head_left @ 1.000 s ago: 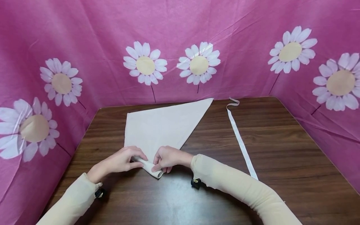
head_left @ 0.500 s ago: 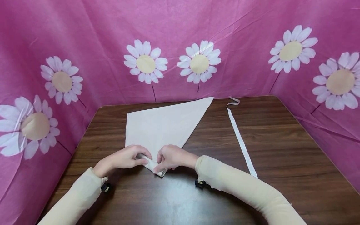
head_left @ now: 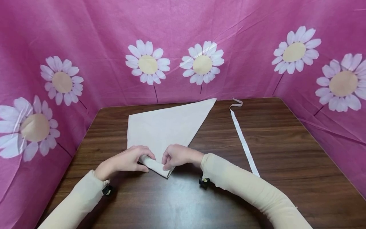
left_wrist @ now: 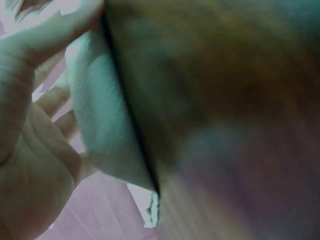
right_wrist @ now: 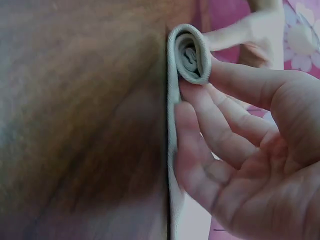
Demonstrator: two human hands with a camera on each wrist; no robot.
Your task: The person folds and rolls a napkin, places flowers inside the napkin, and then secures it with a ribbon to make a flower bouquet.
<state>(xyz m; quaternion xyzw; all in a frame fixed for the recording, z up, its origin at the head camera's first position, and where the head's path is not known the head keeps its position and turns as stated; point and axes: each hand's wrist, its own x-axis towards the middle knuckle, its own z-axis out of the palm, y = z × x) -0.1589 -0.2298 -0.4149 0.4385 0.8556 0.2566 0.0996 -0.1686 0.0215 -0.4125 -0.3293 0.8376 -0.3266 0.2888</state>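
Cream cloth, its near roll pinched in left grip and right grip

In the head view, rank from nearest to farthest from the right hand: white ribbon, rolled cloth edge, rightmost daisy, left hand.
1. Rolled cloth edge: touching the right hand
2. Left hand: on the left
3. White ribbon: off to the right
4. Rightmost daisy: at the far right
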